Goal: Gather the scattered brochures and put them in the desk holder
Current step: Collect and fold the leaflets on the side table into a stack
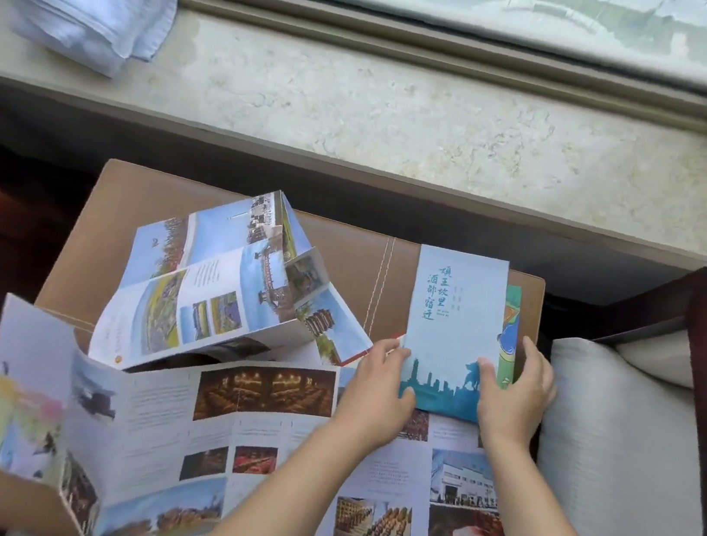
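Hands on the folded brochure, right side of the tan surface: left hand pinches its near-left corner, right hand grips its right edge, thumb on top. Tented brochure sits far left; open brochure sprawls near.

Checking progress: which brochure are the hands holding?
The folded pale blue brochure with the teal skyline, gripped at its near end by the left hand and right hand. The tented brochure and the wide brochure lie unfolded.
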